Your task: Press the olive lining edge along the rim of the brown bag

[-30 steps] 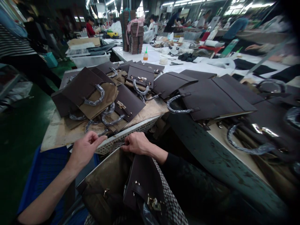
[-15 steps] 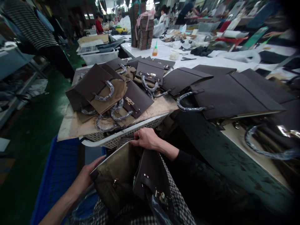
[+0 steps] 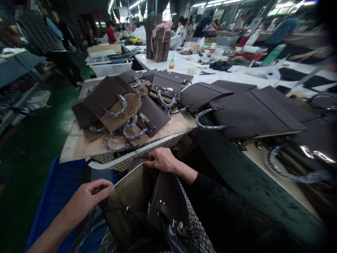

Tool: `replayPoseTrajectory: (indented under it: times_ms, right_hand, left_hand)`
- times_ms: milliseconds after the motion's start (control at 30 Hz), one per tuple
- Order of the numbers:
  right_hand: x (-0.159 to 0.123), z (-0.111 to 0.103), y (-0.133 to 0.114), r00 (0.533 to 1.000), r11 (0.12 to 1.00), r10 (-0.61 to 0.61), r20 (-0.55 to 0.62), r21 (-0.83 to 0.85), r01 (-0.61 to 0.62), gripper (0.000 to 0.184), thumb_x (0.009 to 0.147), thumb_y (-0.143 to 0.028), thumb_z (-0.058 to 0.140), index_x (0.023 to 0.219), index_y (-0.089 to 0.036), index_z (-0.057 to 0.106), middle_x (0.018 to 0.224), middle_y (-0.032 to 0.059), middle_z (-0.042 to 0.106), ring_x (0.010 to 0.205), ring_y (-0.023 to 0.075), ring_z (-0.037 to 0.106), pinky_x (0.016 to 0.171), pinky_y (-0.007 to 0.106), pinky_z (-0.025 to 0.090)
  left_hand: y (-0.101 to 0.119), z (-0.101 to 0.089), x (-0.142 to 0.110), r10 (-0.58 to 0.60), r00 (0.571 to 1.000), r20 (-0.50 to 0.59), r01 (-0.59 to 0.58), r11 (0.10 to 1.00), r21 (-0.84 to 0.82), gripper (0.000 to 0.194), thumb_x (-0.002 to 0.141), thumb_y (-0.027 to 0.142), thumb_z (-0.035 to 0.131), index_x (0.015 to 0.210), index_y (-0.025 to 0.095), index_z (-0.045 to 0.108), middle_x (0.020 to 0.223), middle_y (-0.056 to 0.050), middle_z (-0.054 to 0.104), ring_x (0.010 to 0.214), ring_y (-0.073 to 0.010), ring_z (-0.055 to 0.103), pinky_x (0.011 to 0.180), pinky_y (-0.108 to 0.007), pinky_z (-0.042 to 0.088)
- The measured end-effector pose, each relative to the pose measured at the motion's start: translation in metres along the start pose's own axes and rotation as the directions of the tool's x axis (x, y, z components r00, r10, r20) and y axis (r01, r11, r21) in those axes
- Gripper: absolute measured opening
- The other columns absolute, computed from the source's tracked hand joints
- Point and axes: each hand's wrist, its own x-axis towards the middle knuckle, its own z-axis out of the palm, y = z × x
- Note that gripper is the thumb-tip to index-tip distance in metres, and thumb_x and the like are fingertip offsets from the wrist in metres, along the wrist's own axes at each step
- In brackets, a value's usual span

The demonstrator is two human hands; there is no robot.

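A dark brown handbag (image 3: pixel 170 198), spread wide with its khaki lining (image 3: pixel 134 189) showing, rests over black-and-white checked cloth (image 3: pixel 196 218) at my lap. Gold clasp hardware (image 3: pixel 178 226) sits on its front. My right hand (image 3: pixel 162 160) pinches the bag's far top edge between thumb and fingers. At the bag's left corner, my left hand (image 3: pixel 92 195) has its fingers loosely stretched and the thumb apart from them; the thumb tip is close to the edge, and whether it touches I cannot tell. The lower part of the bag is dark and partly cut off.
Several brown handbags (image 3: pixel 155 109) with plastic-wrapped handles lie piled on the board (image 3: pixel 79 140) ahead. A white perforated basket (image 3: pixel 123 161) is under the board's edge. A blue crate (image 3: pixel 50 196) stands lower left. A person in stripes (image 3: pixel 44 38) stands beyond.
My left hand first went down behind the bag's left edge, then came back up beside its corner. My right hand has kept its pinch on the far edge. The view has shifted somewhat.
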Motion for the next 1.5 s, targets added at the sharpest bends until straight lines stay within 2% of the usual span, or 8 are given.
replayPoseTrajectory:
  times_ms: [233,500,800,933,1100,1233,1400,1500]
  right_hand:
    - [0.003,0.004,-0.003,0.999,0.999,-0.04,-0.025,-0.011,0.04,0.036,0.084,-0.055,0.06,0.075,-0.023,0.074,0.077,0.0027,0.074,0.071,0.0168,0.065,0.056,0.026,0.031]
    - [0.0,0.003,-0.004,1.0,0.999,-0.017,-0.022,-0.029,0.016,0.037,0.085,-0.055,0.058,0.082,-0.023,0.077,0.081,0.0043,0.075,0.075,0.0174,0.067,0.061,0.025,0.037]
    - [-0.003,0.0,-0.001,1.0,1.0,-0.008,-0.027,0.002,0.008,0.037,0.084,-0.056,0.059,0.079,-0.023,0.075,0.076,0.0036,0.074,0.074,0.0183,0.067,0.058,0.025,0.034]
    - [-0.003,0.002,-0.001,0.999,1.0,-0.03,-0.039,-0.008,0.029,0.035,0.085,-0.053,0.06,0.081,-0.023,0.076,0.078,0.0044,0.074,0.075,0.0183,0.067,0.06,0.025,0.036]
    - [-0.006,-0.001,0.001,0.999,1.0,-0.028,-0.042,0.006,0.028,0.035,0.084,-0.053,0.061,0.079,-0.022,0.075,0.077,0.0042,0.074,0.074,0.0179,0.066,0.059,0.024,0.035]
    - [-0.005,-0.004,0.007,0.997,0.99,-0.059,-0.039,0.126,0.064,0.041,0.089,-0.053,0.056,0.076,-0.018,0.074,0.074,0.0036,0.073,0.073,0.0164,0.066,0.062,0.023,0.037]
    - [-0.03,-0.019,0.005,0.956,0.869,0.017,-0.294,0.477,0.131,0.045,0.101,-0.043,0.04,0.078,-0.015,0.067,0.101,0.0062,0.074,0.082,0.0135,0.067,0.072,0.022,0.046]
    - [-0.072,-0.028,-0.017,0.89,0.858,-0.136,-0.435,0.398,0.326,0.033,0.098,-0.045,0.047,0.093,-0.019,0.067,0.122,0.0078,0.069,0.112,0.0186,0.062,0.1,0.031,0.042]
  left_hand:
    - [0.0,0.012,0.002,0.044,0.998,-0.037,-0.035,0.976,0.214,0.047,0.085,0.063,0.056,0.07,0.019,0.058,0.062,0.004,0.052,0.061,-0.0142,0.047,0.055,-0.023,0.033]
    - [0.051,0.024,0.056,0.313,0.94,0.132,-0.335,0.781,0.527,0.044,0.093,0.053,0.048,0.065,0.021,0.059,0.065,0.002,0.057,0.066,-0.0178,0.056,0.06,-0.027,0.031]
    - [0.067,0.05,0.083,0.429,0.896,0.116,-0.422,0.737,0.527,0.04,0.093,0.04,0.046,0.058,0.021,0.051,0.061,0.002,0.05,0.061,-0.0175,0.05,0.06,-0.029,0.026]
    - [0.065,0.05,0.086,0.395,0.914,0.091,-0.384,0.772,0.506,0.041,0.091,0.042,0.047,0.056,0.021,0.051,0.055,0.003,0.044,0.056,-0.0168,0.045,0.056,-0.028,0.023]
    - [0.07,0.051,0.098,0.369,0.911,0.185,-0.413,0.821,0.394,0.038,0.09,0.05,0.048,0.072,0.02,0.062,0.065,0.003,0.054,0.063,-0.0174,0.052,0.057,-0.025,0.031]
    - [0.071,0.053,0.102,0.365,0.911,0.192,-0.411,0.84,0.354,0.037,0.09,0.047,0.048,0.068,0.02,0.061,0.063,0.003,0.052,0.061,-0.0169,0.05,0.056,-0.025,0.03]
    - [0.067,0.052,0.095,0.353,0.93,0.107,-0.366,0.848,0.383,0.037,0.087,0.044,0.049,0.06,0.02,0.058,0.057,0.003,0.05,0.057,-0.0169,0.049,0.055,-0.026,0.029]
    - [0.07,0.055,0.09,0.353,0.932,0.081,-0.355,0.846,0.397,0.035,0.086,0.043,0.05,0.061,0.02,0.06,0.058,0.002,0.053,0.058,-0.0176,0.051,0.055,-0.026,0.029]
